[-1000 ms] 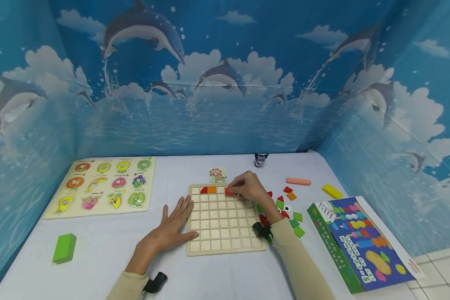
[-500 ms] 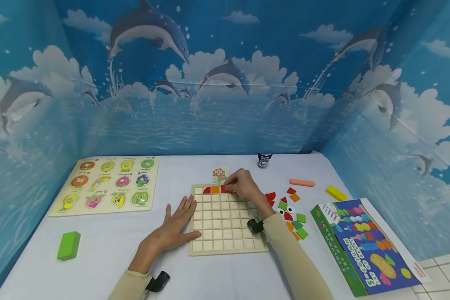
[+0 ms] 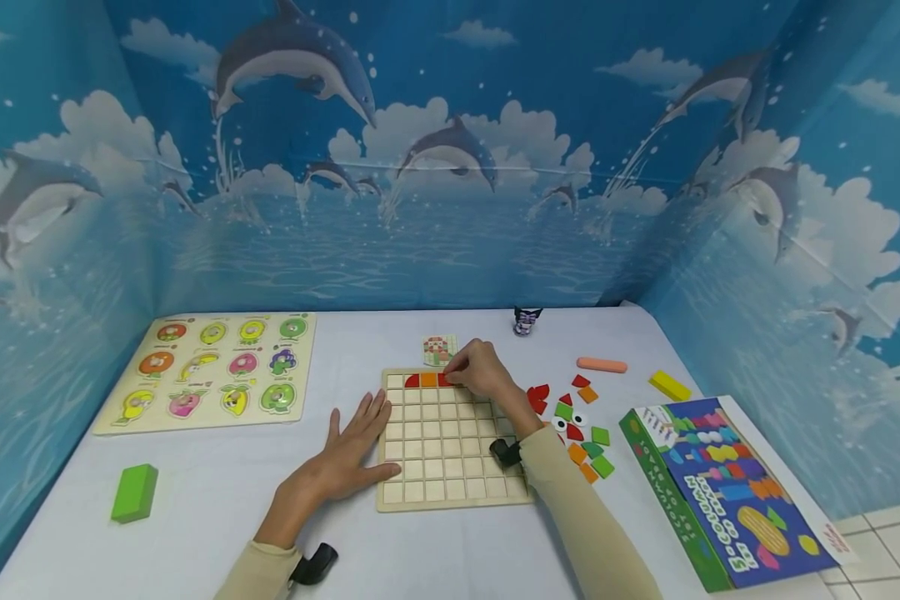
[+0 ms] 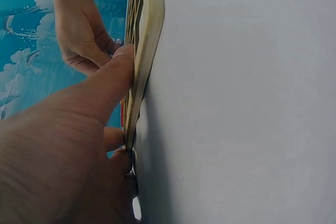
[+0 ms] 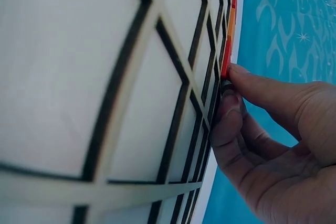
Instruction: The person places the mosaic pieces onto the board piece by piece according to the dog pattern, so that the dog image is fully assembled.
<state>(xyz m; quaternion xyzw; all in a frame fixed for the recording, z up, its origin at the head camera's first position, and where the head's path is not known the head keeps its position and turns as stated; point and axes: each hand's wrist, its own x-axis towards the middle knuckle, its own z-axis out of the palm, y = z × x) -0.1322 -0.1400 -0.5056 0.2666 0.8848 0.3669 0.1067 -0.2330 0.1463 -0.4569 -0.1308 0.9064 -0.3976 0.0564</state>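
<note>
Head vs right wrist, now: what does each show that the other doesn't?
Head only: the left hand at the left edge of the grid board, the fruit puzzle, green block, loose coloured pieces and printed box.

Right wrist only: a close-up from beneath of the right hand's curled fingers.

Both: the grid board, its red–orange–red row, the right hand at one end of it, and blue backdrop.

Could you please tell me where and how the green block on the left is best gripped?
I'd pinch the green block mid-length across its long sides, coming from above: it looks narrower across than long, its length points away from the person, and the left hand is nearer.
</note>
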